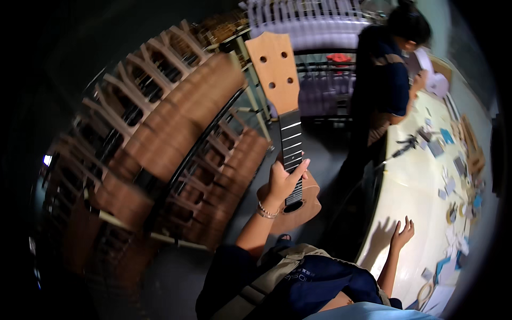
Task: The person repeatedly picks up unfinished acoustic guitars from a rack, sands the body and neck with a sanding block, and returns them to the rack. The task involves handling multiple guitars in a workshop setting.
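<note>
My left hand (288,175) is wrapped round the neck of an unfinished ukulele (304,210), just above its body. The ukulele points away from me, its pale headstock (274,66) at the far end with several bare peg holes. No strings show on the dark fretboard (290,138). Its body, with a round sound hole, hangs below my hand and is partly hidden by my wrist. To the right, my right hand (404,234) is held over the white workbench (394,213) with fingers apart and nothing in them. Its shadow falls on the bench.
On the left stand racks of brown ukulele bodies (176,122), necks upward; another rack holds pale purple ones (325,34). A co-worker (384,74) leans over the bench's far end. Sanding pads (436,148), a clamp-like black tool (408,144) and a tape roll (425,293) lie along the bench.
</note>
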`<state>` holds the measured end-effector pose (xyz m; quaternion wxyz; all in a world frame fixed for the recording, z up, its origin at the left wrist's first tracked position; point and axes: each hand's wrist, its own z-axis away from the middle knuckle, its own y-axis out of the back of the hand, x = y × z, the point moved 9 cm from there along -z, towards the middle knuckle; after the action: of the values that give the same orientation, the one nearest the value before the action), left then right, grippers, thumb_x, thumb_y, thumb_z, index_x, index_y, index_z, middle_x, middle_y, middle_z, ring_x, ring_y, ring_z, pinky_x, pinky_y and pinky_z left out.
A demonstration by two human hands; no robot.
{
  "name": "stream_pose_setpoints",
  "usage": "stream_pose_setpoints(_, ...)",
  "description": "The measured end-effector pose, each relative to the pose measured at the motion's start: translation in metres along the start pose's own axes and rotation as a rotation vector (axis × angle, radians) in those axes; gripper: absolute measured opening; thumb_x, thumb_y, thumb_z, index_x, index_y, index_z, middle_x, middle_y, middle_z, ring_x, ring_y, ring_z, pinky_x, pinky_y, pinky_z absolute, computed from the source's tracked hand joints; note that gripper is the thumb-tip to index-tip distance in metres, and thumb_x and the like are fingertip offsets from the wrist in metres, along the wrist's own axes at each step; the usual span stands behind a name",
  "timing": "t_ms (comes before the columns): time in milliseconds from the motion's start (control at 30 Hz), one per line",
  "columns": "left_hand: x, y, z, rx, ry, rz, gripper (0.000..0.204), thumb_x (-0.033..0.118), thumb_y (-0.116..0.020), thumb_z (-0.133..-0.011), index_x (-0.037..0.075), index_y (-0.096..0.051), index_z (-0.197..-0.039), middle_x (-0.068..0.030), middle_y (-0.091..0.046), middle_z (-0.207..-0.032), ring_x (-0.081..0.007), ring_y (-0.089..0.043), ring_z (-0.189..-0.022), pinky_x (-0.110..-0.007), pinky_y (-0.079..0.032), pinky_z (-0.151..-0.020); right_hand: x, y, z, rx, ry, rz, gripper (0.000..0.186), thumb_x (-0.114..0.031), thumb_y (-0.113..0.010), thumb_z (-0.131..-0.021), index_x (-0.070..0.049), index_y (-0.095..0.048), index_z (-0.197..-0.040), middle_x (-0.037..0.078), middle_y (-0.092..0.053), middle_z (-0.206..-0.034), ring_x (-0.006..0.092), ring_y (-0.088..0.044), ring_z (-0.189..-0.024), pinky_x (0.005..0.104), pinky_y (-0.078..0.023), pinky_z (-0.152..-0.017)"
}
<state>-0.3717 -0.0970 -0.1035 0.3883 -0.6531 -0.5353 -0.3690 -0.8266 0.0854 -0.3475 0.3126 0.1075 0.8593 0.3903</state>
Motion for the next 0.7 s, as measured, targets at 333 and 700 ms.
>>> stream_pose_setpoints(333, 0.131, 0.274, 0.033, 0.873, -0.379, -0.390, 0.020, 0.011, -0.059, -0.084, 0.002, -0.047, -0.098, -0.0009, -0.048, -0.059, -0.0071, -0.045, -0.044, -0.021, -0.039, -0.041, -0.043, -0.089, 0.044, -0.315, 0.106, -0.061, 0.036, -0.035, -0.052, -0.087, -0.009, -0.060, -0.110, 0.020, -0.048, -0.119, 0.0350, -0.045, -0.110, 0.0444, -0.033, -0.094)
stream_pose_setpoints(700, 0.309, 0.463, 0.052, 1.067, -0.561, -0.648, 0.017, 0.007, -0.056, -0.084, 0.001, -0.044, -0.094, -0.0022, -0.045, -0.061, -0.0087, -0.044, -0.043, -0.021, -0.037, -0.038, -0.158, -0.135, 0.052, -0.138, 0.277, 0.173, 0.025, -0.031, -0.060, -0.082, -0.018, -0.065, -0.103, 0.013, -0.055, -0.111, 0.0291, -0.050, -0.105, 0.0398, -0.040, -0.088)
